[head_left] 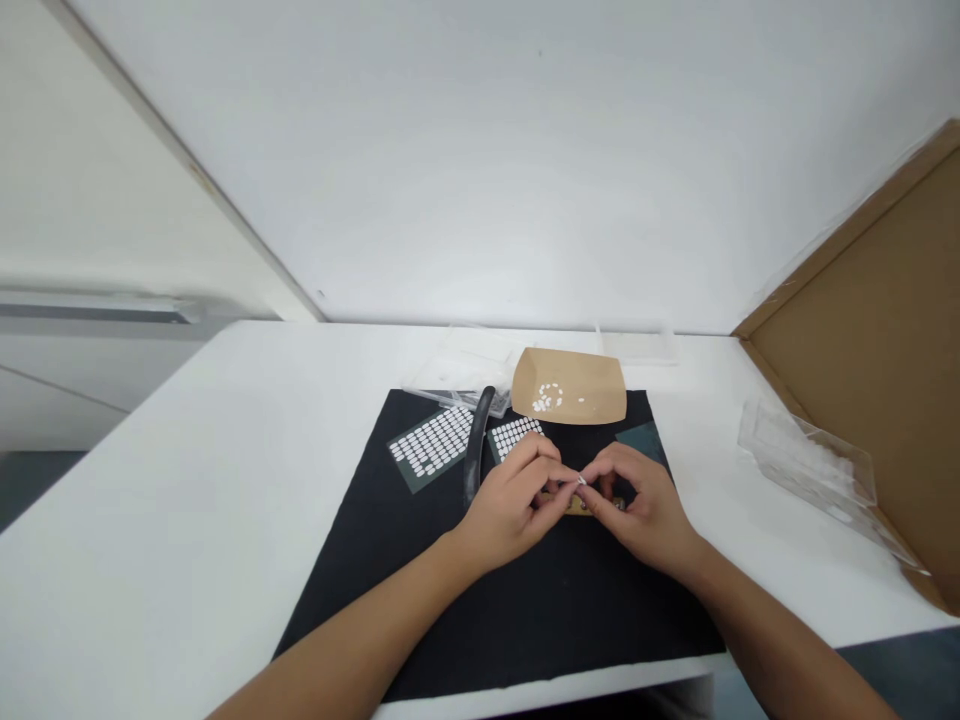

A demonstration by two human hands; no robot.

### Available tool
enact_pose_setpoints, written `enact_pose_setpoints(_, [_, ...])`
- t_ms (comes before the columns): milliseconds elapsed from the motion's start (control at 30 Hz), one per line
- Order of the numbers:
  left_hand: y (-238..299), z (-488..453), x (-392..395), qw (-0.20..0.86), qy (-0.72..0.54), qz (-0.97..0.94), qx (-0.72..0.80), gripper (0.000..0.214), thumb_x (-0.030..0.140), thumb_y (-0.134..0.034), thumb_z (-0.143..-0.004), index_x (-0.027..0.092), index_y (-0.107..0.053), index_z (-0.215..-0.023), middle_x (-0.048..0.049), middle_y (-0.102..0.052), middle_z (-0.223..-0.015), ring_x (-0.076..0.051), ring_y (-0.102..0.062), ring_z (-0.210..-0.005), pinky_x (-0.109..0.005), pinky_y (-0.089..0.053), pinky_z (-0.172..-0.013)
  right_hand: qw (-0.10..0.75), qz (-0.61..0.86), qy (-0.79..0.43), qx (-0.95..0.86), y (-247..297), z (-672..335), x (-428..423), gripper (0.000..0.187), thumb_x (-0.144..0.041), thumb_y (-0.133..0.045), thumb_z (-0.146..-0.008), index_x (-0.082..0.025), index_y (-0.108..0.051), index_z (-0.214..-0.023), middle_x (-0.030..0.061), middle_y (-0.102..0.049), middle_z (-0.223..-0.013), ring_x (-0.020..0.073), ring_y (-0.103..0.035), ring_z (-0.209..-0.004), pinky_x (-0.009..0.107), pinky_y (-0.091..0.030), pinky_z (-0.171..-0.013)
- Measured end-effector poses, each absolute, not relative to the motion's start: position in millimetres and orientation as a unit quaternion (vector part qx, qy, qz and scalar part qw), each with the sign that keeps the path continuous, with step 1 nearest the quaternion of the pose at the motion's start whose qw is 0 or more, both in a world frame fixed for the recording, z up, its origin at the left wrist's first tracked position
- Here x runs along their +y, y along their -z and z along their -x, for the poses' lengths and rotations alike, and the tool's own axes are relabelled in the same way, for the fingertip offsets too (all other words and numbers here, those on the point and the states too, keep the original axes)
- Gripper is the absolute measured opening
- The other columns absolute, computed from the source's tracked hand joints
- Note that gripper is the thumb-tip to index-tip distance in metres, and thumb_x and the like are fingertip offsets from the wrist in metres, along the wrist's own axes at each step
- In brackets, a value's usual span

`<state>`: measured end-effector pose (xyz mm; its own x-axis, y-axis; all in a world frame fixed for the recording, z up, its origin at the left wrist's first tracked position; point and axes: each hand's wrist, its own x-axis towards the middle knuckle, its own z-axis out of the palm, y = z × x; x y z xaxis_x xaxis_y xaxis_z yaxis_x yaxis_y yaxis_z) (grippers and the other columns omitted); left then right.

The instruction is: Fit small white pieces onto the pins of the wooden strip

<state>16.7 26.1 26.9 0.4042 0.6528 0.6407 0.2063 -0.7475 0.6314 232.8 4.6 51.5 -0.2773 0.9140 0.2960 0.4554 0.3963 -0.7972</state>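
My left hand [516,497] and my right hand [643,506] meet over the middle of a black mat [420,600], fingertips pinched together. Between the fingertips shows a tiny white piece [581,481], too small to name. Under the fingers lies a small tan strip [581,507], mostly hidden. Just behind my left hand lie two dark sheets covered with rows of white pieces, the larger sheet [433,444] and the smaller sheet [514,436]. A black tool handle [475,445] rests between them.
A brown paper tray [592,395] with several loose white pieces sits at the mat's far edge. Clear plastic lids [465,375] lie behind it, and a clear plastic box [806,462] stands at the right by a brown board [885,340]. The white table [187,480] meets a white wall.
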Motion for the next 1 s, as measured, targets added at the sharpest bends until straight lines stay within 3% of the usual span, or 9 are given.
enact_pose_setpoints(367, [-31.0, -16.4, 25.4, 0.114, -0.488, -0.826, 0.26, 0.012, 0.01, -0.068, -0.099, 0.017, -0.068, -0.109, -0.005, -0.063, -0.092, -0.014, -0.061, -0.076, -0.022, -0.052, -0.061, 0.378, 0.46, -0.316, -0.738, -49.4, -232.6, 4.8, 0.003, -0.028, -0.071, -0.099, -0.026, -0.073, -0.098, 0.0, -0.062, -0.083, 0.0154, -0.058, -0.07, 0.03, -0.047, -0.064])
enact_pose_setpoints(1000, [-33.7, -15.7, 24.0, 0.093, -0.489, -0.829, 0.257, 0.02, 0.011, -0.071, -0.098, 0.018, -0.067, -0.116, -0.0047, -0.064, -0.092, -0.014, -0.064, -0.078, -0.022, -0.054, -0.062, 0.348, 0.487, -0.465, -0.652, -49.8, -233.7, 4.4, 0.02, -0.037, -0.081, -0.091, -0.023, -0.072, -0.082, -0.0013, -0.068, -0.079, 0.0146, -0.06, -0.07, 0.027, -0.046, -0.064])
